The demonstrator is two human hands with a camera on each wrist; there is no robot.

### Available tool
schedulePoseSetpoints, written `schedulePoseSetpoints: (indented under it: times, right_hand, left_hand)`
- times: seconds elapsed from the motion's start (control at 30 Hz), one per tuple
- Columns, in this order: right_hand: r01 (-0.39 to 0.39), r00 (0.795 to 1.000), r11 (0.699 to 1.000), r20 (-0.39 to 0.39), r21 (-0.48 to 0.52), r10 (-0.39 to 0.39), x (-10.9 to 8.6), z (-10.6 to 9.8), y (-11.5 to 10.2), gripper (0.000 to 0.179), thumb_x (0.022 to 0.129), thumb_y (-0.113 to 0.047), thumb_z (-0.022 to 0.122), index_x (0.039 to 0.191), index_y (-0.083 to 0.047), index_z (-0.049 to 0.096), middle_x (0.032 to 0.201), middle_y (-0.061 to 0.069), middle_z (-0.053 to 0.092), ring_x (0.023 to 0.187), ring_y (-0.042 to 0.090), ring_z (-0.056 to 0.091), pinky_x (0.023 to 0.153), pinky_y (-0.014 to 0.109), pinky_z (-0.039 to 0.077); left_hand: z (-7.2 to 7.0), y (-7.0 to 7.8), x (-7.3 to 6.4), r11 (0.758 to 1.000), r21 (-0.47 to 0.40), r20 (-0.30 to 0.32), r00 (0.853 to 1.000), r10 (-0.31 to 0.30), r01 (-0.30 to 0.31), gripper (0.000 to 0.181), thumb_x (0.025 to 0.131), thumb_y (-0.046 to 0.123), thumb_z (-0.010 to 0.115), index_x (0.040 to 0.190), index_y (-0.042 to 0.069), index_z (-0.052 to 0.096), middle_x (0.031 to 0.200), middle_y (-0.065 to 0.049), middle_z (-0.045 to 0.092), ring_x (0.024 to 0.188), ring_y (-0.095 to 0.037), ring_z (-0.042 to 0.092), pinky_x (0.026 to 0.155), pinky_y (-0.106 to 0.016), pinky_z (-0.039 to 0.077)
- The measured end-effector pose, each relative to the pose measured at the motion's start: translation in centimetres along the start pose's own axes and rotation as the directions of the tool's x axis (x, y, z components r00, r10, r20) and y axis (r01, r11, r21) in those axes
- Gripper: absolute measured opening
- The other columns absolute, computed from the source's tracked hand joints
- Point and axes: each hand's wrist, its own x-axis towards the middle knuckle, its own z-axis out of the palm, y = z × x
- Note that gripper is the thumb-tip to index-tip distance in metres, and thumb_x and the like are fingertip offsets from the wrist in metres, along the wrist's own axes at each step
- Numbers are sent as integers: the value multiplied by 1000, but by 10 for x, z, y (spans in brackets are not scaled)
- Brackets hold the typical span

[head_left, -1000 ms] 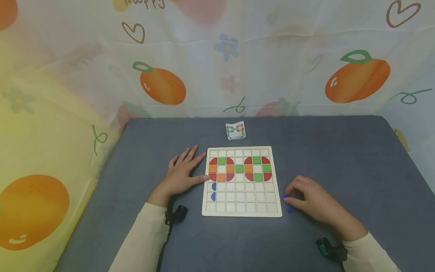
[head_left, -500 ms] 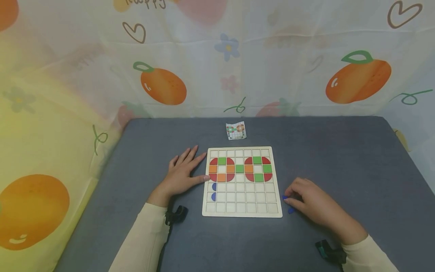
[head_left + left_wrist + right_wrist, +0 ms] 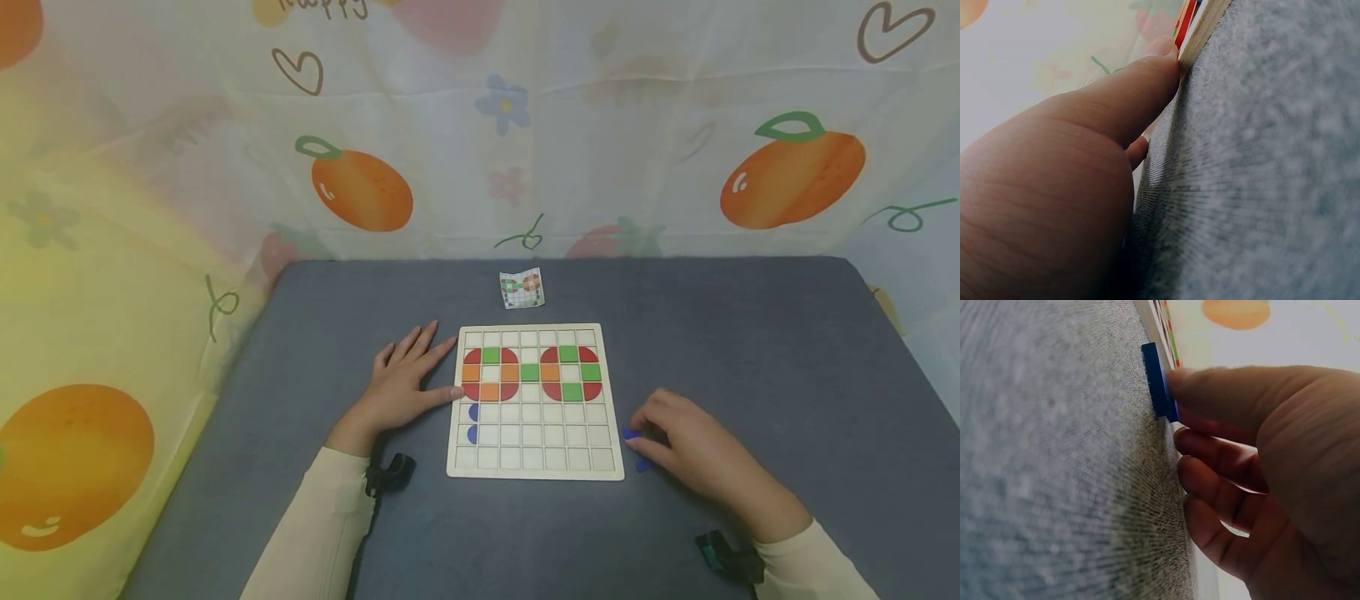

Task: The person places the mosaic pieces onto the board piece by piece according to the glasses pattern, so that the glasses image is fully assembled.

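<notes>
A pale wooden grid board (image 3: 536, 458) lies on the table with red, orange and green tiles in two ring shapes. Two blue half-round tiles (image 3: 472, 434) sit in its left column. My left hand (image 3: 401, 383) lies flat with fingers spread, its thumb on the board's left rim; the left wrist view shows that thumb (image 3: 1141, 81) against the wooden edge. Right of the board, my right hand (image 3: 690, 446) pinches a blue tile (image 3: 632, 433) between thumb and forefinger, low over the cloth. A second blue tile (image 3: 642, 465) lies beside the thumb; in the right wrist view a blue tile (image 3: 1155, 380) partly hides another.
Behind the board lies a small printed pattern card (image 3: 522, 288). The table (image 3: 750, 333) has a grey cloth cover, and a fruit-print curtain (image 3: 450, 125) hangs along its far edge. Each wrist wears a black camera mount (image 3: 390, 475).
The blue tile at my right fingertips shows a little more than before. My right hand has barely shifted, and my left hand keeps its place on the board's rim.
</notes>
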Motion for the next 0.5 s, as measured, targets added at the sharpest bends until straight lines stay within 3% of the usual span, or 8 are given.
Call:
schedulePoseSetpoints:
  times: [0.2, 0.5]
  right_hand:
    - [-2, 1000, 1000, -7, -8, 2, 0, 2, 1, 12, 94, -14, 87, 95, -18, 76, 96, -12, 60, 88, 10, 58, 80, 42, 56]
    - [-17, 991, 1000, -131, 7, 18, -1, 3, -1, 13, 95, -12, 86, 97, -19, 76, 99, -11, 62, 87, 10, 59, 78, 40, 54]
  left_hand:
    - [1, 0, 0, 1000, 0, -1, 1000, 0, 0, 94, 97, 66, 73, 172, 25, 36, 182, -5, 11, 166, -34, 4, 124, -68, 1]
    - [1, 0, 0, 1000, 2, -2, 1000, 0, 0, 94, 97, 67, 73, 172, 25, 35, 182, -6, 11, 166, -34, 4, 124, -68, 1]
